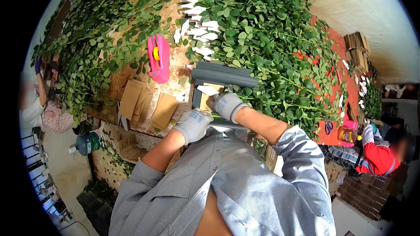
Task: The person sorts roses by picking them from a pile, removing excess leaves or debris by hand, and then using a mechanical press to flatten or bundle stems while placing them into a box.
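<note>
My left hand [194,126], in a grey work glove, is at the near edge of a dark grey ribbed stand [196,96]. Its fingers close around the end of a green stem [216,116]; the flower head there is mostly hidden. My right hand [228,105], gloved alike, rests over a cardboard sheet [206,101] on the stand, fingers curled down; what they grip is hidden. Just beyond its fingertips a white-sleeved flower bud [208,90] lies on the cardboard. Dark ribbed flaps [224,75] stand along the far side.
A pink tape dispenser [159,59] and cardboard sheets [133,100] lie left. White-sleeved buds [197,9] line a heap of leafy stems [256,23]. More foliage [88,36] covers the far left. Blue-handled scissors [328,127] and a person in red [377,159] are right; another person [32,111] is left.
</note>
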Tool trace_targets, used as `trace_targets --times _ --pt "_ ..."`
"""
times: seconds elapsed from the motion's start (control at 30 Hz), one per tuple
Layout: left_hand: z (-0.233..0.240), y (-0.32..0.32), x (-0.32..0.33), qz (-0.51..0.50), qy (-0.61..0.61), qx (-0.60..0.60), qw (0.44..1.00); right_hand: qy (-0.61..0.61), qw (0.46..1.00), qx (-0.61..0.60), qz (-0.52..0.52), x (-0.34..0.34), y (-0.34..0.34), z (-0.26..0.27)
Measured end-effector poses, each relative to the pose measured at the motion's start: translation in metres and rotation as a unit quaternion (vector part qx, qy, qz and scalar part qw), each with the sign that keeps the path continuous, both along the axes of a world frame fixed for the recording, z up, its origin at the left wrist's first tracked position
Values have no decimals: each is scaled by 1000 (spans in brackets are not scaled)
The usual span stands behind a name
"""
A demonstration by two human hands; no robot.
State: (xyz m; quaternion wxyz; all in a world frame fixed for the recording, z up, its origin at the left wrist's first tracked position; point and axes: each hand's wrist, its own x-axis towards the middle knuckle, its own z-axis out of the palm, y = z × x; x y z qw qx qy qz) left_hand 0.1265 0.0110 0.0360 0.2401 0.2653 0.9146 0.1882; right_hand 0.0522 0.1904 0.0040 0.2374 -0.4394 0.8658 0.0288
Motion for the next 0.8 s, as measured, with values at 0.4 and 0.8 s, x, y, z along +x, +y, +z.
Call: trace_targets --times 0.4,0.8 --pt "8 0 -7 -33 -37 -72 996 -198 851 -382 -299 -15 46 30" --pt "8 0 -4 -32 -18 -40 998 -134 923 301 -198 129 238 84"
